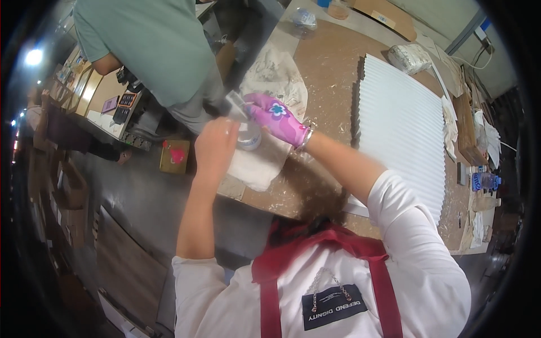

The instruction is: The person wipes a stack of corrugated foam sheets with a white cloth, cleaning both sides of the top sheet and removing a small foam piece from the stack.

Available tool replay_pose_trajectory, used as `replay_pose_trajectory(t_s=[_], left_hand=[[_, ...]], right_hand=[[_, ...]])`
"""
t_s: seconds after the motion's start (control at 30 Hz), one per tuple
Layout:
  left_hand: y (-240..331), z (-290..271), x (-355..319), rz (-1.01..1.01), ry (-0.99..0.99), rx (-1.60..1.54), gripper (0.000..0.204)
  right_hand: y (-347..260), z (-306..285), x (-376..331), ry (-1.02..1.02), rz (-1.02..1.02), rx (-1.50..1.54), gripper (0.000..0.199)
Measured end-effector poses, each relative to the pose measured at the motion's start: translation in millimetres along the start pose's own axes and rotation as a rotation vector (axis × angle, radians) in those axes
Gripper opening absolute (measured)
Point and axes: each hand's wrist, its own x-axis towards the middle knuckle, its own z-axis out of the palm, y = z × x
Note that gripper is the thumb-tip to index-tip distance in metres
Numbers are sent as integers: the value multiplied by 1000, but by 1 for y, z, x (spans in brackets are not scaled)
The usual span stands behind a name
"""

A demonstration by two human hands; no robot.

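My left hand [217,143], bare, is curled closed over the table's near edge, its fingertips turned inward; what lies in its grip is hidden. Just beside it sits a white round container [248,141] with faint blue marking, partly covered by my hands. My right hand [280,121] wears a pink-purple glove with a flower pattern. Its fingers close on a pale, translucent flat piece [234,101], whose exact kind I cannot make out. Beneath both hands a white cloth [262,172] is spread on the brown table [321,79].
A stack of white corrugated sheets [403,135] lies to the right, with a wrapped bundle [409,58] behind it. A person in a green shirt [149,50] stands at the far left. On the floor is a yellow box [173,158]. A plastic bottle [486,181] lies far right.
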Motion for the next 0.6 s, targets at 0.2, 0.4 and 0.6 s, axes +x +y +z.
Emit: replay_pose_trajectory(t_s=[0.2,0.4,0.6], left_hand=[[-18,0,-7,-73,49,18,13],[-16,5,-9,-117,-25,-63,18],[-32,17,-15,-119,-61,42,22]], right_hand=[[-17,-41,-32,-92,298,599,47],[-19,-97,-115,44,396,865,56],[5,-114,-165,276,501,1279,60]])
